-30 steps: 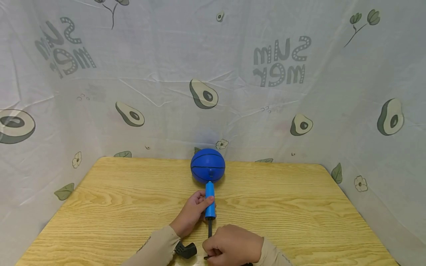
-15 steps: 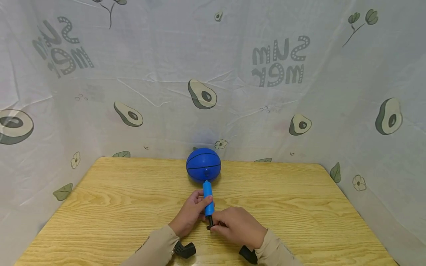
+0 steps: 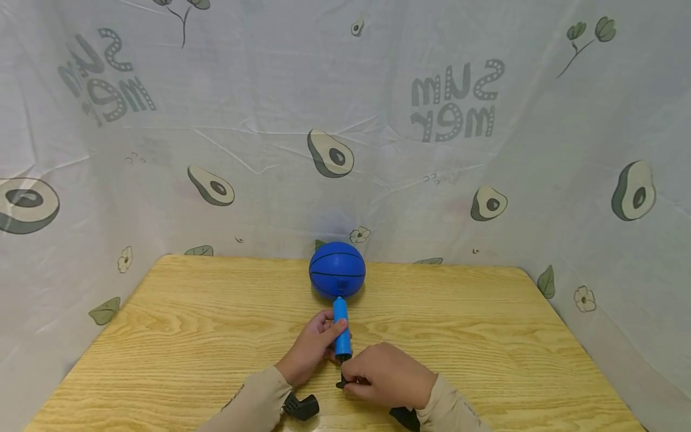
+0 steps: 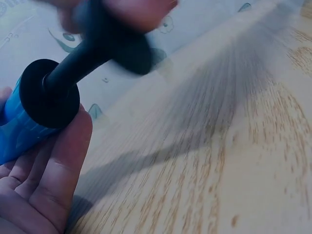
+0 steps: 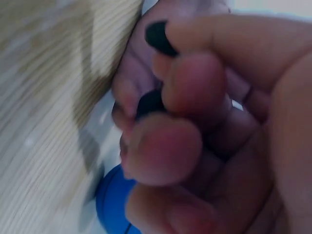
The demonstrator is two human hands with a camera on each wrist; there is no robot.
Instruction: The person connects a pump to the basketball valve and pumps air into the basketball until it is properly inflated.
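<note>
A small blue basketball (image 3: 337, 264) with black lines sits at the far side of the table. The nozzle end of a blue hand pump (image 3: 342, 346) meets its lower front. My left hand (image 3: 309, 349) grips the pump's barrel, thumb on top. My right hand (image 3: 390, 377) holds the black handle (image 3: 341, 384) at the near end, its fingers curled round it. In the left wrist view the black plunger rod (image 4: 73, 69) stands partly out of the barrel's end cap (image 4: 54, 109). The right wrist view shows the handle's black end (image 5: 158, 37) between finger and thumb.
The wood-grain table (image 3: 216, 300) extends on both sides of the hands. A pale curtain (image 3: 259, 102) printed with avocados hangs behind and at the sides. Black wrist devices (image 3: 301, 407) show below both sleeves.
The right hand has pushed the handle from far out to near the barrel, then drawn it back slightly. The ball and pump tip shifted slightly left and back. The left hand keeps its grip.
</note>
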